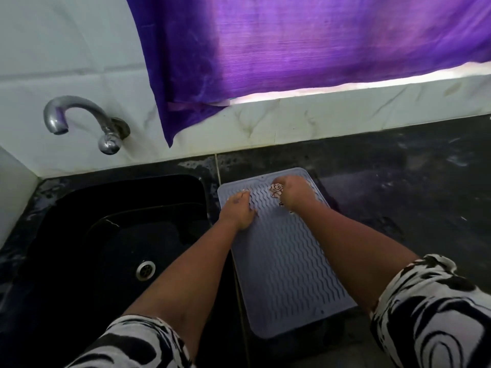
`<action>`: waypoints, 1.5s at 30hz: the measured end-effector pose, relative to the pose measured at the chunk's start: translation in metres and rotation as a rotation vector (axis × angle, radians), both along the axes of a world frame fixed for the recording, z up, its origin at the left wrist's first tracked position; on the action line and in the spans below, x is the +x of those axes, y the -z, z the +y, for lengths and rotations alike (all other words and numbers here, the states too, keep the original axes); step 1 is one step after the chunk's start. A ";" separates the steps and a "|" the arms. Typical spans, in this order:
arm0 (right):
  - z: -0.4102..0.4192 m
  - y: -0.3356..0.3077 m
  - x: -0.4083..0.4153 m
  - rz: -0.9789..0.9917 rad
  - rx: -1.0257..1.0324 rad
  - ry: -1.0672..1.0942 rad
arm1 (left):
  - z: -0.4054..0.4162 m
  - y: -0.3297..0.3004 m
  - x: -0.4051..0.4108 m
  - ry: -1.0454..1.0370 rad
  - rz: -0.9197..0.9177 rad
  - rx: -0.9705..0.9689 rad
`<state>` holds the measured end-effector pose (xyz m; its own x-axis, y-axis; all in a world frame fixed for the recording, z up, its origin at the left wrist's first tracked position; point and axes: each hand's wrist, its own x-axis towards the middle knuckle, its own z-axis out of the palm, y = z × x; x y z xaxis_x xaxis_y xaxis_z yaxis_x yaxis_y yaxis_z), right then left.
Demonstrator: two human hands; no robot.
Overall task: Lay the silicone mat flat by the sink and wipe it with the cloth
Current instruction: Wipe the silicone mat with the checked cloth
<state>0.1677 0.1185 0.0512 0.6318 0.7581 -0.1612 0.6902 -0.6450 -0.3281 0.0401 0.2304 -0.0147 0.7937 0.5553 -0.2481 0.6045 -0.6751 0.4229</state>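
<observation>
The right hand (pixel 293 192) is curled round a small patterned cloth (pixel 276 190), pressing it on the far end of the mat (pixel 281 264). Just left of it, the left hand (pixel 239 209) rests with fingers spread flat on the mat. The mat lies flat on the dark counter (pixel 398 187); beyond the left hand is the black sink (pixel 111 235), tap (pixel 79 120) above.
</observation>
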 end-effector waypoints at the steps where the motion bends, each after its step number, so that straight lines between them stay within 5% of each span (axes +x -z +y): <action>1: 0.008 0.003 0.005 -0.049 -0.022 -0.035 | 0.006 0.001 0.006 0.019 0.001 0.005; 7: 0.062 0.021 0.021 -0.191 -0.092 -0.167 | 0.026 0.007 0.037 0.064 -0.162 -0.014; 13: 0.066 0.031 0.021 -0.163 -0.127 -0.198 | 0.032 0.021 0.036 0.072 -0.084 0.046; 21: 0.042 0.015 0.016 -0.033 -0.530 -0.288 | 0.038 0.019 0.035 0.128 0.007 0.091; 27: 0.080 -0.005 0.026 0.004 -0.184 -0.161 | 0.041 0.016 0.034 0.031 -0.100 -0.052; 35: 0.052 0.019 0.013 -0.181 -0.308 -0.288 | 0.040 0.022 0.035 0.022 -0.035 -0.019; 45: 0.012 -0.011 -0.004 0.222 -0.507 -0.224 | 0.029 0.010 0.034 0.076 -0.019 -0.011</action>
<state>0.1635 0.1307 0.0620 0.3758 0.6629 -0.6476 0.7775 -0.6058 -0.1690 0.0745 0.2597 -0.0249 0.8380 0.4910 -0.2380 0.5436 -0.7140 0.4412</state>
